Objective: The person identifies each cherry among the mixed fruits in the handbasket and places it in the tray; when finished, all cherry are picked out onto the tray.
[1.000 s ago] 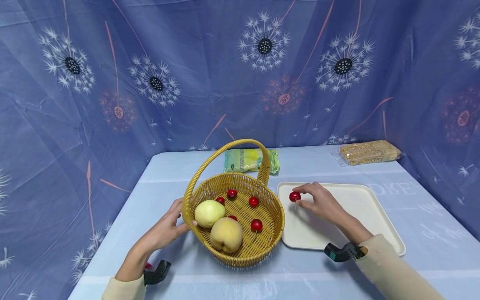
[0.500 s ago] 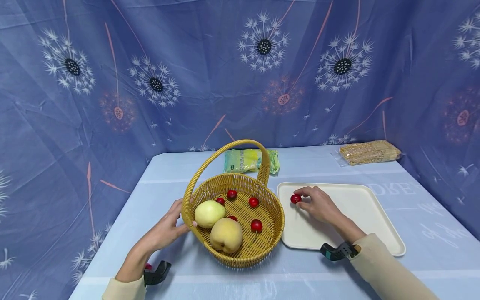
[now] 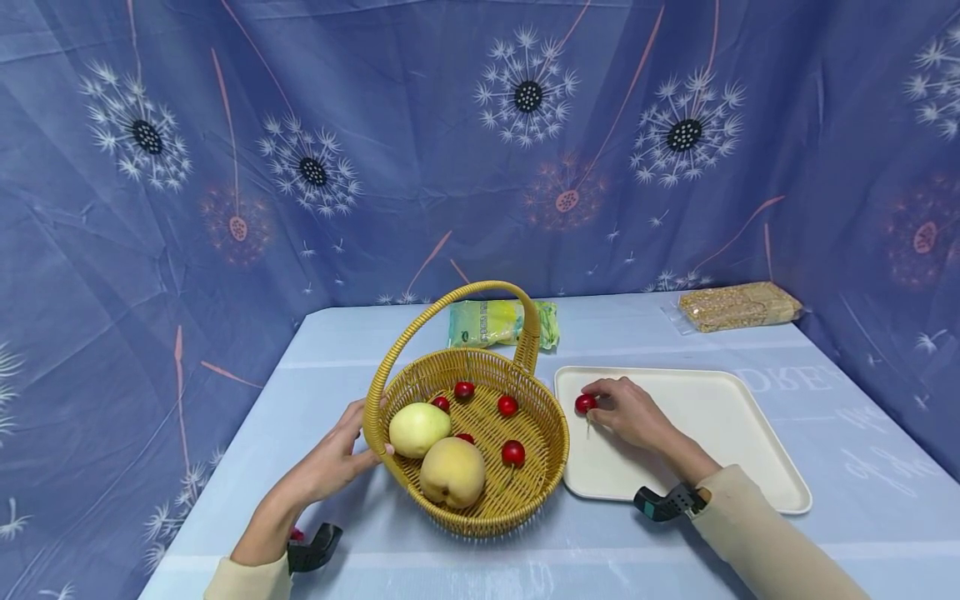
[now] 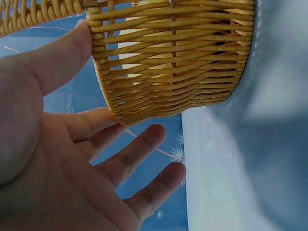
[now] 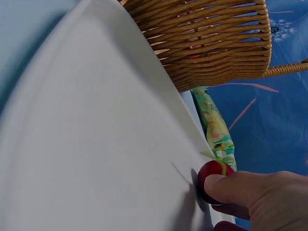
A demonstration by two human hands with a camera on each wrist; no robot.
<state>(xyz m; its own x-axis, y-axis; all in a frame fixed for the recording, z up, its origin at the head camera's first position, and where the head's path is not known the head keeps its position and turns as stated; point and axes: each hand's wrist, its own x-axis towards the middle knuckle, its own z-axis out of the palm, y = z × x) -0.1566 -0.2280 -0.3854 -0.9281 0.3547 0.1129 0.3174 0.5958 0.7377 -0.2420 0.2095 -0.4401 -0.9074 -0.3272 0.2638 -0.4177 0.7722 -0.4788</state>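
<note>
Cherry (image 3: 584, 403) and right hand (image 3: 628, 412) have come down together — the fruit now sits low at the near-left part of the cream tray (image 3: 720, 433), just beside the wicker basket (image 3: 480, 500), with its thin stem trailing toward the person. The right wrist view shows the thumb (image 5: 231, 185) pressed on top of the red fruit (image 5: 211, 183) and another finger under it, so the hand pinches the cherry against, or almost against, the tray floor; whether it truly rests there I cannot tell. My reading is that this cherry is at the point of being put down on the tray, not yet let go.

Against the picture 1 second back, the cherry was held a little higher and further from the person, with the fingers arched above it. Half a second ago it had dropped slightly. Now it lies lower still and a touch nearer the basket, and the wrist has slid toward the tray's front edge.

Nothing else has shifted. The left hand (image 3: 335, 454) keeps its place at the basket's left wall, fingers spread and relaxed, the thumb (image 4: 62, 55) laid against the weave (image 4: 168, 62). Inside the basket lie the same 2 pale fruits (image 3: 435, 450) and 5 cherries (image 3: 513, 451). The green packet (image 3: 502, 321) and the pack of brown bars (image 3: 738, 304) lie at the back of the table (image 3: 862, 467) as before.
</note>
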